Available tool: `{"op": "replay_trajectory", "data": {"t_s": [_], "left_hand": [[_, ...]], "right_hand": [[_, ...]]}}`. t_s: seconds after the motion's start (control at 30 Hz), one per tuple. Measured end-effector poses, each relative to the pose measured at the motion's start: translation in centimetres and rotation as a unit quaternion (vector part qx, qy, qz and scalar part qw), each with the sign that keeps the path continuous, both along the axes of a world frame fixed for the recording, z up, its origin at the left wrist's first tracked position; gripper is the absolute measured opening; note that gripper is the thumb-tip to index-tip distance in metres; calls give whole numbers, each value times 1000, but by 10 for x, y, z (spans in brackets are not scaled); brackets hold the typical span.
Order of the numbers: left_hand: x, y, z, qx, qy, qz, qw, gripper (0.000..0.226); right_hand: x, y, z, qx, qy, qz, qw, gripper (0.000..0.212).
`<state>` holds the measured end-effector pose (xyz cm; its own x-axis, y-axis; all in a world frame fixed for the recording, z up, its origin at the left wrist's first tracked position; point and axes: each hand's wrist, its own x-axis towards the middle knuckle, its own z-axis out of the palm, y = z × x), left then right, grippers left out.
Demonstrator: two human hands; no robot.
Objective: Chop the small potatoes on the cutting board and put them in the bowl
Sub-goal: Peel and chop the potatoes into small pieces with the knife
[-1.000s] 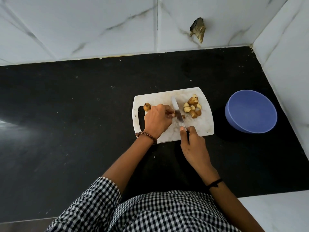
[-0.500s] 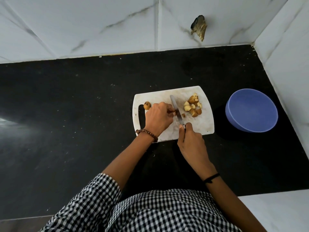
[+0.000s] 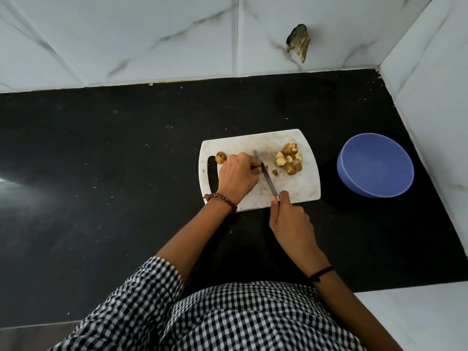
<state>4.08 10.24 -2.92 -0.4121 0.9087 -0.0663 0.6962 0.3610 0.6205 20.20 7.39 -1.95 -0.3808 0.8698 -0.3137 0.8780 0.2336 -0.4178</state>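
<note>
As right hand (image 3: 291,221) grips one knife (image 3: 266,175), left hand (image 3: 236,178) pinches one piece (image 3: 258,168) (one whole potato (image 3: 220,157) beside)

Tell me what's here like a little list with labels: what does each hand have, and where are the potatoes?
left hand: pinches a piece beside the blade, mostly hidden
right hand: holds the knife, blade over the board
board: white, on the black counter
pile: chopped bits at the board's right end
whole potato: at the board's left end, by the handle slot
bowl: blue, right of the board, no potato in it
</note>
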Motion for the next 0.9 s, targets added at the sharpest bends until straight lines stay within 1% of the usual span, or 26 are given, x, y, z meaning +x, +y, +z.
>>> {"op": "replay_trajectory", "data": {"t_s": [0.13, 0.23, 0.37, 0.47, 0.57, 0.63, 0.7, 0.77, 0.83, 0.9], "left_hand": [[1, 2, 0, 4, 1, -9, 1000, 18], [2, 0, 0, 17, 1, -15, 1000, 17], [1, -3, 1, 37, 13, -18, 999, 16], [-3, -8, 3, 41, 15, -22, 999, 21], [-5, -11, 4, 46, 10, -23, 999, 22], [-6, -12, 3, 47, 7, -26, 999, 21], [-5, -12, 3, 45, 4, -30, 999, 19], [-4, -13, 4, 40, 5, -31, 999, 17], [-4, -16, 5, 32, 11, -23, 999, 15], [-6, -20, 5, 28, 19, -7, 999, 14]], "right_hand": [[19, -5, 4, -3, -23, 13, 1000, 31], [30, -6, 9, -24, -31, 13, 999, 31], [39, -9, 12, -41, 63, -23, 997, 35], [37, -3, 19, -100, 120, -74, 985, 38], [30, 5, 20, -127, 159, -89, 975, 44], [24, 11, 19, -182, 203, -127, 954, 49], [19, 16, 16, -265, 256, -177, 913, 50], [18, 21, 16, -314, 288, -197, 883, 47], [20, 25, 14, -321, 293, -205, 877, 46], [22, 29, 13, -306, 282, -211, 884, 47]]}}
